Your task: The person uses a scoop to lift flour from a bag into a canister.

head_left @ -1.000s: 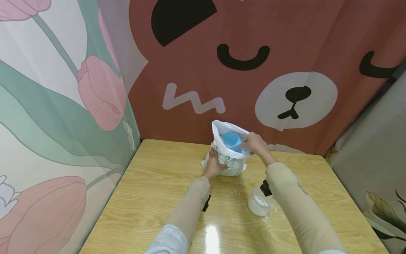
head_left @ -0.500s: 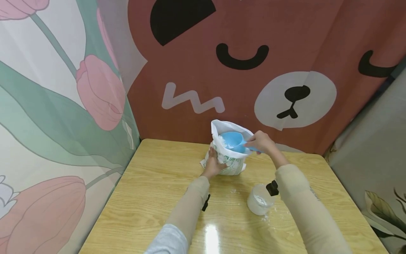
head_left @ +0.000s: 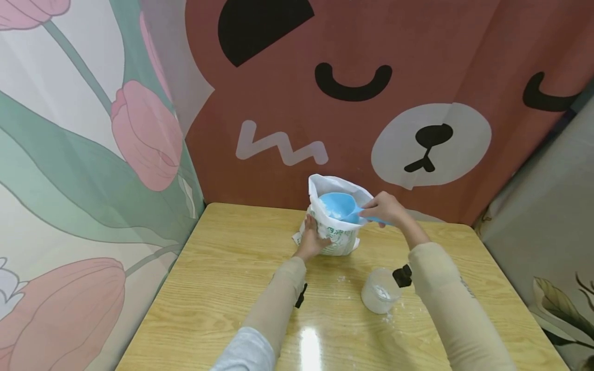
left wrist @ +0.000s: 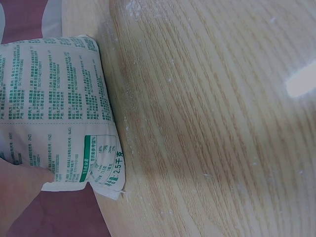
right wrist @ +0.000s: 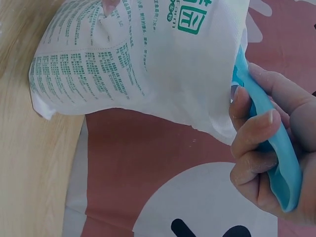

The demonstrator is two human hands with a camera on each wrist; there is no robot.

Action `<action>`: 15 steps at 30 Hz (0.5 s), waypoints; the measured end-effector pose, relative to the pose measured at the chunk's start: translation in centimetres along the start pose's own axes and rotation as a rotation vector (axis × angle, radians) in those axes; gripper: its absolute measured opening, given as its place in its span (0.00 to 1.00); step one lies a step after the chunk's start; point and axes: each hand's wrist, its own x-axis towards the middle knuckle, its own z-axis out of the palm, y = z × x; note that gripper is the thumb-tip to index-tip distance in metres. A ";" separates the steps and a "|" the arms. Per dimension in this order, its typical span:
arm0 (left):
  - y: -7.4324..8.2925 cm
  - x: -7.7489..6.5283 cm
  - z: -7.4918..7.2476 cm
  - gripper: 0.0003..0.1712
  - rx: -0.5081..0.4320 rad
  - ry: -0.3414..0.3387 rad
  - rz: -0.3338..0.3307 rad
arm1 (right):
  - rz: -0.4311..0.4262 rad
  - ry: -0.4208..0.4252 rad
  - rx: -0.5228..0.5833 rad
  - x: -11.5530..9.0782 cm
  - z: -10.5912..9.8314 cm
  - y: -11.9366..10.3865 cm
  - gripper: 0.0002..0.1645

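Observation:
An open white bag with green print (head_left: 339, 241) stands at the back of the table, white powder inside its mouth. My left hand (head_left: 313, 241) grips the bag's left side, thumb across its front; in the left wrist view only part of that hand (left wrist: 19, 192) shows against the bag (left wrist: 54, 108). In my right hand (head_left: 387, 208) is a blue scoop (head_left: 341, 205), its bowl within the bag's mouth with some white powder in it. The right wrist view has the fingers of my right hand (right wrist: 261, 133) curled round the scoop's handle (right wrist: 276, 138).
On the wooden table (head_left: 223, 288), a clear jar (head_left: 380, 291) holding some white powder stands in front of the bag, close to my right forearm. Powder specks lie around it. A printed curtain (head_left: 278, 103) hangs right behind the table's back edge.
My right hand has moved a little to the right and drawn the scoop up in the bag's mouth; more of its bowl and handle shows. My left hand stays on the bag.

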 end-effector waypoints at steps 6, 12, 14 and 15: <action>0.0 0.0 0.0 0.57 -0.006 -0.009 -0.005 | 0.001 0.010 0.034 0.0 -0.2 0.4 0.20; -0.1 0.1 0.0 0.57 -0.001 -0.009 -0.001 | 0.003 0.019 0.058 0.0 -0.2 0.7 0.19; -0.1 0.1 0.0 0.56 -0.003 -0.011 0.000 | 0.018 0.030 0.067 -0.1 -0.2 0.7 0.19; -0.1 0.0 0.0 0.56 -0.005 -0.011 0.002 | 0.027 0.037 0.071 -0.2 -0.3 0.7 0.20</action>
